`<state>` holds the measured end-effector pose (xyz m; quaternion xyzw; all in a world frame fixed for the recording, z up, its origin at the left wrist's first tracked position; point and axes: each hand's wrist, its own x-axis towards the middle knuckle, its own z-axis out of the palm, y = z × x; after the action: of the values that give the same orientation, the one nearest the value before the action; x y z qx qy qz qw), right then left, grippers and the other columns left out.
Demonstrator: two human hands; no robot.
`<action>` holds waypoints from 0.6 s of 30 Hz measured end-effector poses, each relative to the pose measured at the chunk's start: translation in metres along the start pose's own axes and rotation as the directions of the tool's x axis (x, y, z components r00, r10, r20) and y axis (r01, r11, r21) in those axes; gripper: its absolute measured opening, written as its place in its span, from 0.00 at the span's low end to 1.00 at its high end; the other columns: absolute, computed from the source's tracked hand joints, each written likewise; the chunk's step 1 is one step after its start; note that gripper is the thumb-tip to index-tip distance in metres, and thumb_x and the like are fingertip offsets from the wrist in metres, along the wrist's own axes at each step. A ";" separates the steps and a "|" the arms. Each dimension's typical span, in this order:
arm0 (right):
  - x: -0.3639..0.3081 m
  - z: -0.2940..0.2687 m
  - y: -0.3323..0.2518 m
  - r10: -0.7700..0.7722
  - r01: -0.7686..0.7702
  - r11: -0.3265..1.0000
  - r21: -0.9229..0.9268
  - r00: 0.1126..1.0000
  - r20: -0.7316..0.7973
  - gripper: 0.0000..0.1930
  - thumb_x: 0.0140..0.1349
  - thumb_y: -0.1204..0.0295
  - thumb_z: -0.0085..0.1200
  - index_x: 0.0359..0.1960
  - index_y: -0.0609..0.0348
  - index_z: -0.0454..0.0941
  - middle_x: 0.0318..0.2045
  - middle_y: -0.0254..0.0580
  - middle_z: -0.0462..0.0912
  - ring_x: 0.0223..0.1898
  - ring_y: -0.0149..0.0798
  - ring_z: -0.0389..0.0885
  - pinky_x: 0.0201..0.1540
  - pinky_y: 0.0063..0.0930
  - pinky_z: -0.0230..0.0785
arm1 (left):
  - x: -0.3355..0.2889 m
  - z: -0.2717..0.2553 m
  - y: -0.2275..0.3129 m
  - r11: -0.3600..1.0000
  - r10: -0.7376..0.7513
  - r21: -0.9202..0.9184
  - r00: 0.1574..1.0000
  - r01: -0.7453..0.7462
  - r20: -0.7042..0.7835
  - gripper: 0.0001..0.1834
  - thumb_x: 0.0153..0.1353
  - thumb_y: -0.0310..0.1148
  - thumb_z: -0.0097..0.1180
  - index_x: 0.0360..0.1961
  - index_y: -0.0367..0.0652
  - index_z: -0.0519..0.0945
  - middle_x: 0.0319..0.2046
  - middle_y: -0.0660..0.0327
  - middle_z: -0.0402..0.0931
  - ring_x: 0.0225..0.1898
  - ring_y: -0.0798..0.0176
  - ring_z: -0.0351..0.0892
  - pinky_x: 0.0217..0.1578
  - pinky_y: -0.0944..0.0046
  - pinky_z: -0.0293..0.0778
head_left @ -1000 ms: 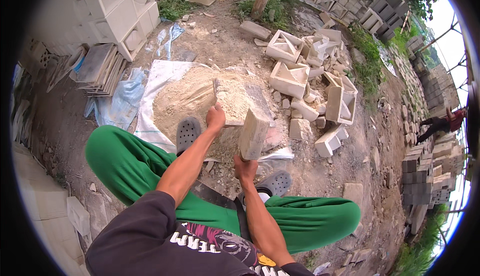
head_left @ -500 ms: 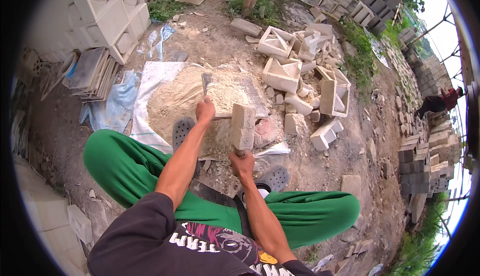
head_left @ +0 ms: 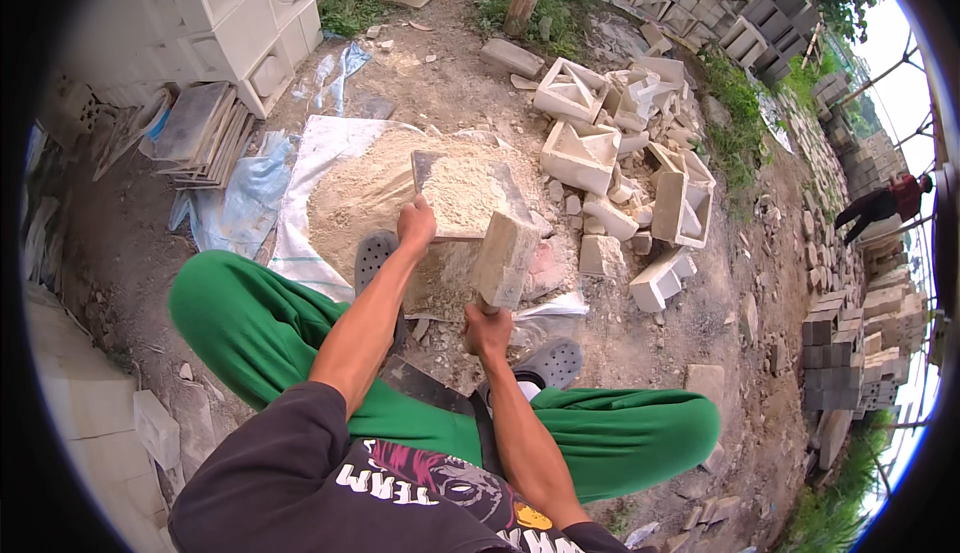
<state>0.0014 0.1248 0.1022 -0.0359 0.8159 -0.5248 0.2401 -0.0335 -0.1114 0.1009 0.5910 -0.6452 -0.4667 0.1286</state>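
Brown dirt ground [head_left: 625, 348], outdoors. At its far left corner, a tall stack of cream, hollow-faced blocks [head_left: 215, 38]. To the right, a loose pile of broken, pale cream blocks [head_left: 580, 158], some box-shaped with diagonal ribs. Between the two, a white woven sheet [head_left: 296, 218], bare along its left edge, with a wide heap of pale tan powder [head_left: 350, 188] over its middle. Toward the sheet's right edge, a flat, dark grey, rectangular board [head_left: 508, 185]; what bears it is hidden. Layer of paler, crumbly powder [head_left: 460, 193] on the board's upper face, dark strip showing along the right edge. Dust-coated tan mallet [head_left: 502, 261], blocky head in front of the board's near right corner; cannot tell if they touch. Right hand [head_left: 487, 331] closed round the mallet's handle, just below the head. Left hand [head_left: 417, 223] gripping the board's left edge, by the near left corner.
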 end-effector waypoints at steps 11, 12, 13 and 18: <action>-0.004 -0.005 -0.001 0.131 -0.136 0.987 0.089 0.990 0.058 0.18 0.50 0.62 0.65 0.32 0.67 0.81 0.18 0.44 0.83 0.20 0.38 0.84 0.28 0.34 0.75 | -0.002 -0.007 0.003 0.999 0.039 0.025 0.999 -0.039 0.011 0.35 0.73 0.51 0.32 0.50 0.25 0.78 0.50 0.34 0.78 0.54 0.35 0.77 0.55 0.44 0.69; -0.004 -0.007 -0.004 0.141 -0.145 0.987 0.067 0.989 0.053 0.17 0.51 0.62 0.65 0.30 0.67 0.81 0.18 0.44 0.82 0.21 0.38 0.84 0.27 0.34 0.75 | -0.004 -0.007 0.006 0.999 0.031 0.039 0.999 -0.031 0.012 0.35 0.73 0.51 0.32 0.51 0.26 0.78 0.50 0.35 0.78 0.55 0.36 0.77 0.55 0.44 0.69; -0.003 -0.006 0.000 0.136 -0.139 0.988 0.068 0.990 0.049 0.17 0.51 0.62 0.65 0.30 0.67 0.81 0.18 0.44 0.82 0.21 0.38 0.84 0.27 0.34 0.75 | -0.006 -0.009 0.013 0.999 0.029 0.045 1.000 -0.029 0.010 0.35 0.73 0.51 0.31 0.51 0.26 0.78 0.50 0.35 0.78 0.55 0.36 0.77 0.56 0.45 0.69; -0.011 -0.001 -0.011 -0.004 0.005 0.999 0.032 1.000 -0.016 0.14 0.53 0.66 0.63 0.25 0.67 0.79 0.16 0.42 0.81 0.17 0.36 0.82 0.23 0.33 0.74 | 0.005 -0.013 -0.005 0.999 0.022 0.036 1.000 -0.023 0.013 0.34 0.73 0.50 0.32 0.51 0.26 0.78 0.50 0.35 0.78 0.55 0.37 0.77 0.56 0.45 0.69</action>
<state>0.0088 0.1239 0.1158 -0.0295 0.8091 -0.5387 0.2328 -0.0225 -0.1212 0.1018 0.5830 -0.6609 -0.4573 0.1192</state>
